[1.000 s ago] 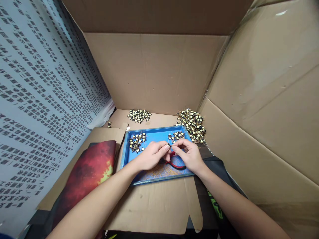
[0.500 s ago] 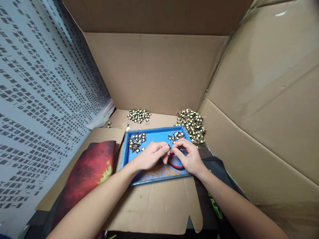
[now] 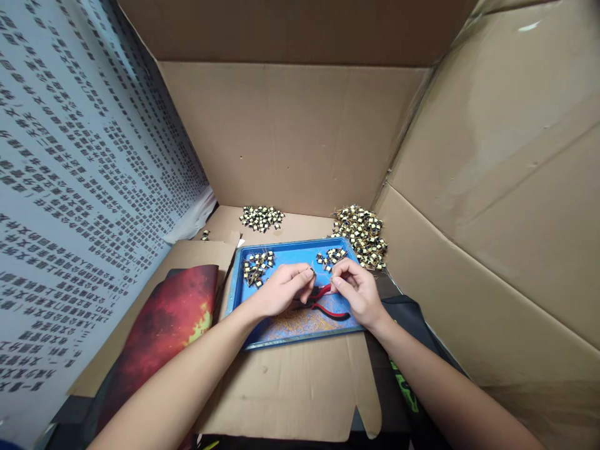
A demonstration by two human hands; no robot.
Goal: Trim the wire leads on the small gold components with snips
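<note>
Blue tray [image 3: 295, 250], left end: clump of wired parts [image 3: 257, 269]. Left hand [image 3: 284, 290] over tray, thumb and finger clamped on one small part [image 3: 313, 271]. Red-black pliers [image 3: 334, 314] in tray, below the hands. Right hand [image 3: 359, 290] just beside, fingers bent in; can't tell if they meet or grip a lead. Good practice, probably: pin the body firmly, work leads gently and straight, avoid snapping them.

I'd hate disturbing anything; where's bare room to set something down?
The cardboard before the blue tray, between the forearms, is bare. The tray's far middle is free between the left cluster and right cluster. Crowded: around the left hand, right hand and red-handled tool, and the large heap.
</note>
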